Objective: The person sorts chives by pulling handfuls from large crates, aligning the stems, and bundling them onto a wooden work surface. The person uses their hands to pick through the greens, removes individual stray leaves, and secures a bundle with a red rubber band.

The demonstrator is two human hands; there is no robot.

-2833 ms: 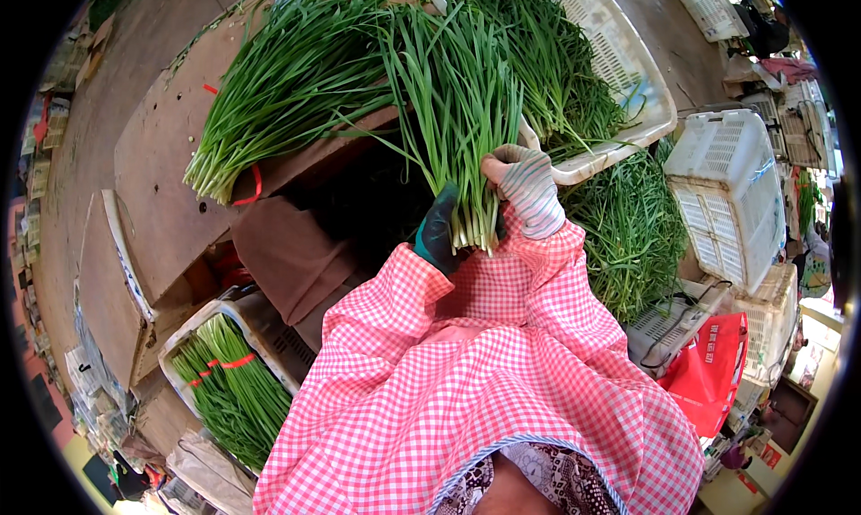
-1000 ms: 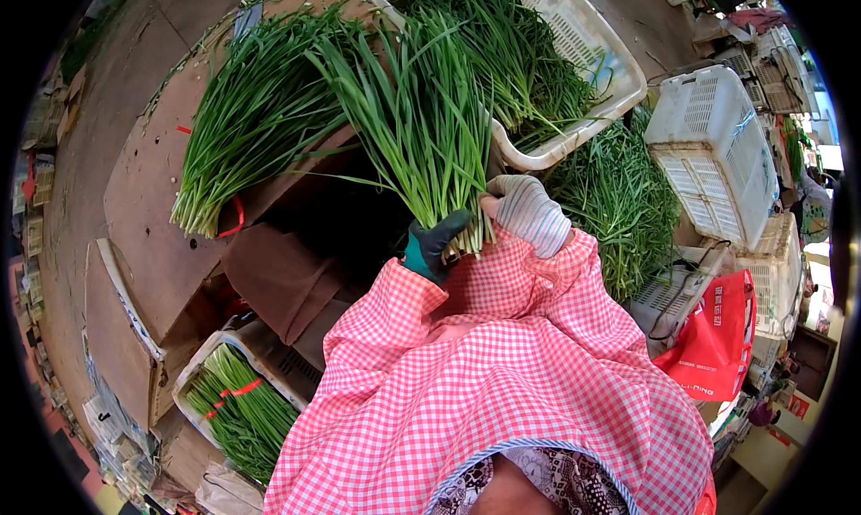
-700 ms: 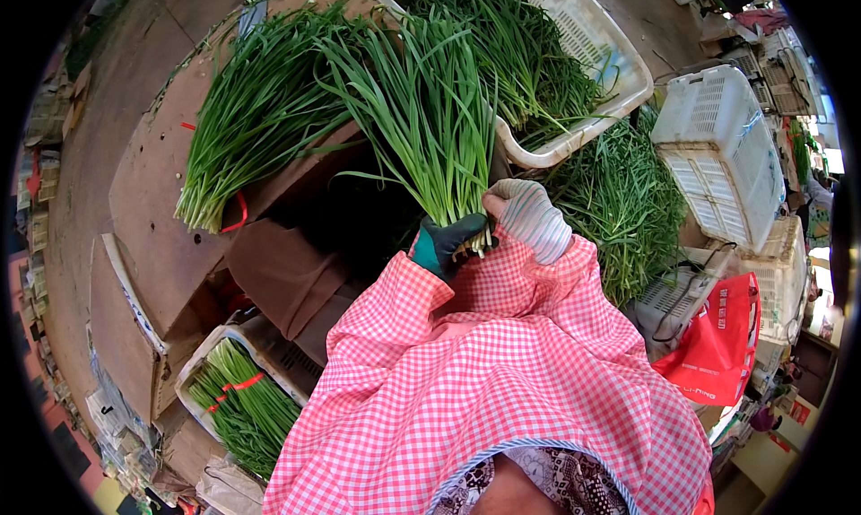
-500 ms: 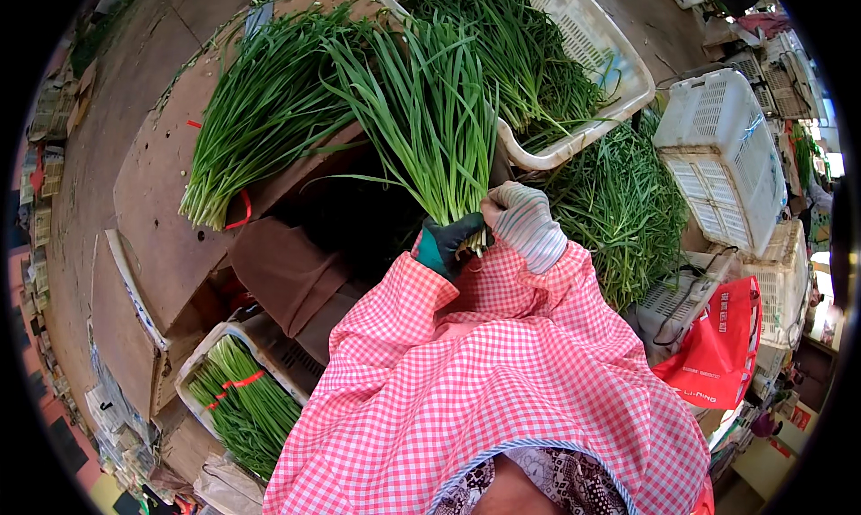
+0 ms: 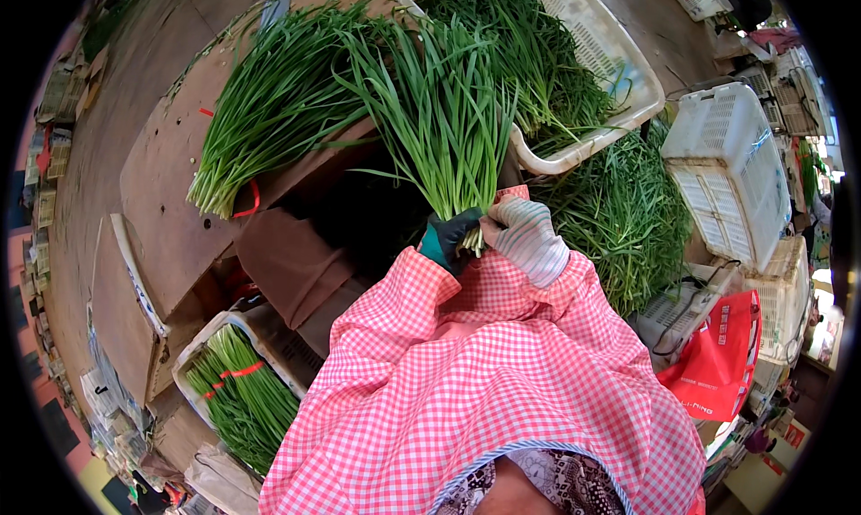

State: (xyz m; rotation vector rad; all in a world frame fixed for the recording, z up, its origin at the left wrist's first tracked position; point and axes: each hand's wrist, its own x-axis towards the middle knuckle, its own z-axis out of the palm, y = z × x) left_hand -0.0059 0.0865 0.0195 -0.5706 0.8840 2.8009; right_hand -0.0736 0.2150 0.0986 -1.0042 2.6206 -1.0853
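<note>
A bunch of garlic chives (image 5: 448, 134) stands out ahead of me, leaves fanning away and pale stem ends toward my body. My left hand (image 5: 450, 235), in a dark green and black glove, is wrapped round it just above the stem ends. Beside it, my right hand (image 5: 527, 237), in a white striped glove with bare fingertips, is closed with its fingers pinched against the stems' right edge. On the brown board (image 5: 170, 170) to the left lies a larger heap of chives (image 5: 278, 111), a red tie (image 5: 256, 197) by its stem ends.
A white plastic crate (image 5: 587, 151) of chives stands at the far right, with more loose chives (image 5: 632, 214) below it. Upturned pale crates (image 5: 726, 170) and a red bag (image 5: 717, 358) are farther right. Tied bunches (image 5: 247, 394) fill a crate at the lower left.
The view has shifted a little, so the surroundings sit slightly differently. The bunch's leaves lean slightly more to the right, and both hands keep their places at the stems.
</note>
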